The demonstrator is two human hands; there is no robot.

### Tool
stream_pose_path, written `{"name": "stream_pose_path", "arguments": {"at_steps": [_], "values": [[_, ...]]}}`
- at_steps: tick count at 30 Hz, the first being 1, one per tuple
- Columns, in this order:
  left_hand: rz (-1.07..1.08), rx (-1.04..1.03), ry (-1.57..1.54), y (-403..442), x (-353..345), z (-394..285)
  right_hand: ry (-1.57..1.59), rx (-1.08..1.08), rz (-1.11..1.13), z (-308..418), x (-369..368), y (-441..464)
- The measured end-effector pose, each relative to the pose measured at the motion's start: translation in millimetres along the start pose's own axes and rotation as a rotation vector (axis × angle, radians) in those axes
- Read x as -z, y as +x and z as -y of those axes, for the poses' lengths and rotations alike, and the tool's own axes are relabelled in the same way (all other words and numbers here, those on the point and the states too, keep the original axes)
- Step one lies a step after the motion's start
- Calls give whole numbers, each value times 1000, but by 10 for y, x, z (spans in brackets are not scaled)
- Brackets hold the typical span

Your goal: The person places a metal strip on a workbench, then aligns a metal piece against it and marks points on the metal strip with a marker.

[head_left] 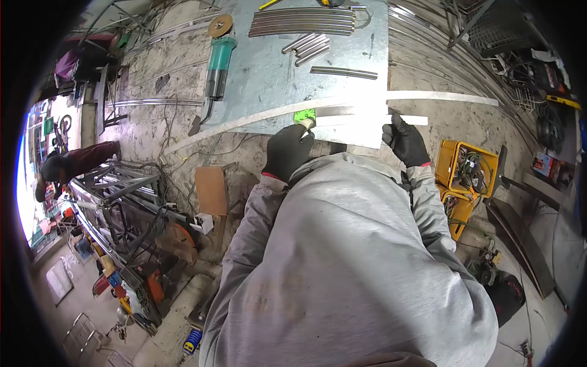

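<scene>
A flat, straight, pale metal strip is lying across the near edge of the shiny metal sheet, its middle washed out by glare. The left hand, black-gloved, is bringing its fingers near a bright green piece by one end, and the gloved right hand is bending its fingers at the strip's other end, though whether either is clamping cannot be told. Beyond, a long curved strip, a short dark bar, short tubes and longer tubes are lying.
</scene>
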State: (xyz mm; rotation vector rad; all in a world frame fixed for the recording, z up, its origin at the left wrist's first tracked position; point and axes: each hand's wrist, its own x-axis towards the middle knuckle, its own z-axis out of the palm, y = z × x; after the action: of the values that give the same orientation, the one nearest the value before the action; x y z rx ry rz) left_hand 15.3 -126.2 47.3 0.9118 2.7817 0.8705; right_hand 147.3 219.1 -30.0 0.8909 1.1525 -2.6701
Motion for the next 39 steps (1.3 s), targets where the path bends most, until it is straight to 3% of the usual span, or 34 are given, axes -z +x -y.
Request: {"name": "stream_pose_path", "arguments": {"at_steps": [5, 9, 13, 14, 22, 25, 29, 34, 38, 39], "values": [[9, 73, -59, 7, 101, -73, 72, -25, -8, -39, 64, 80], [-36, -25, -74, -13, -41, 40, 110, -20, 60, -47, 80, 113], [24, -114, 108, -78, -163, 249, 92, -42, -20, -33, 113, 75], [-15, -130, 35, -46, -72, 129, 81, -45, -35, -28, 100, 56], [16, 55, -86, 1, 28, -7, 79, -26, -64, 10, 6, 38], [9, -54, 41, -20, -56, 111, 89, -16, -51, 13, 29, 39], [-3, -7, -40, -4, -33, 55, 107, -12, 4, -20, 131, 57], [-44, -128, -8, -33, -47, 127, 91, -57, -34, -22, 127, 94], [121, 48, -31, -44, -8, 105, 76, -38, -78, -31, 59, 109], [46, -3, -36, -44, -45, 103, 79, -42, -72, -45, 57, 114]]}}
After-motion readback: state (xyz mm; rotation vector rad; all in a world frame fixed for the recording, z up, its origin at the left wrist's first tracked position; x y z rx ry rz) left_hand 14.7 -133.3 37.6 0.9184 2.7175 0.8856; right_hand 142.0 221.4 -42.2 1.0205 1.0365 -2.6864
